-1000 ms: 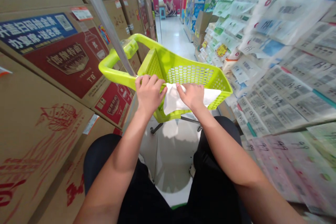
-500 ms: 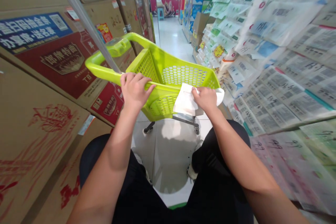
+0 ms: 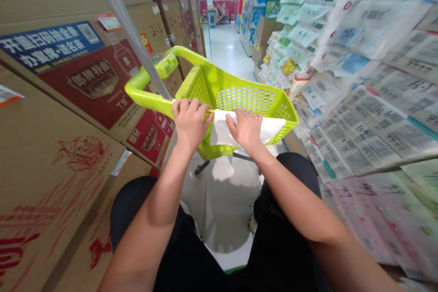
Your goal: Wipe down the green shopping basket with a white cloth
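- White cloth (image 3: 221, 134) drapes over the near rim of the green cart (image 3: 236, 81), held under your right hand (image 3: 245, 127), its fingers bent over the rim.
- Your left hand (image 3: 191, 121) curls closed on that same rim, just beside the cloth.
- The cart stands right in front of you.
- Cardboard boxes (image 3: 92, 80) line your left, wrapped packs (image 3: 359, 123) your right.
- A blue stool (image 3: 212, 19) stands far down the aisle.
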